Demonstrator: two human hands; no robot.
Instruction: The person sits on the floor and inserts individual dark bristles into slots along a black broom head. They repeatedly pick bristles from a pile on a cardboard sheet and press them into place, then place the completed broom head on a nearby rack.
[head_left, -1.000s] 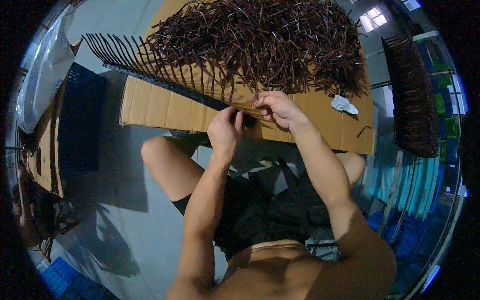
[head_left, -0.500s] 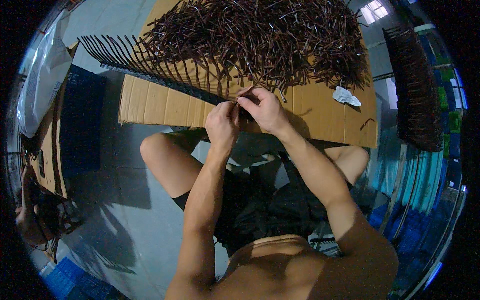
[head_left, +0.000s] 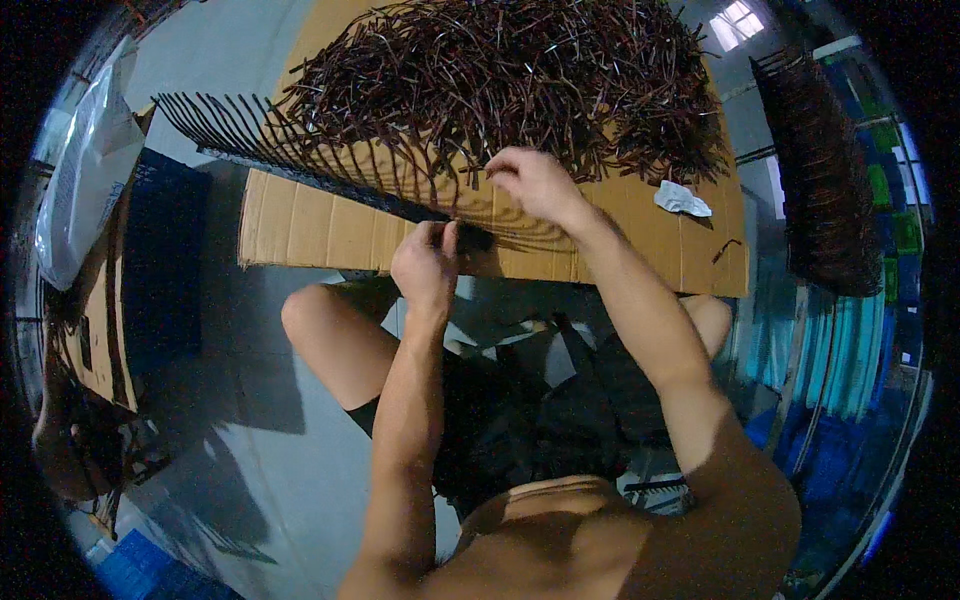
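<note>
My left hand [head_left: 424,270] is closed, thumb against fingers, on the near right end of a long dark strip [head_left: 345,185]. A row of thin, curved dark-brown rods [head_left: 290,140] stands up from this strip like comb teeth, and the strip runs away to the far left over the cardboard edge. Above the cardboard, just short of a large heap of loose brown rods [head_left: 520,90], my right hand [head_left: 540,187] hovers apart from the strip. Its fingers are curled with the tips drawn close; whether a rod is between them is too small to tell.
The heap lies on a cardboard sheet [head_left: 300,225]. A crumpled white paper [head_left: 683,199] and a single bent rod [head_left: 727,249] lie at its right. Farther right hangs a dense dark bundle of rods [head_left: 825,180]. At left are a plastic bag [head_left: 90,180] and a dark blue box [head_left: 170,250].
My right hand has left the strip's end and moved up and slightly right toward the heap. My left hand, still on the strip, has shifted slightly down and left.
</note>
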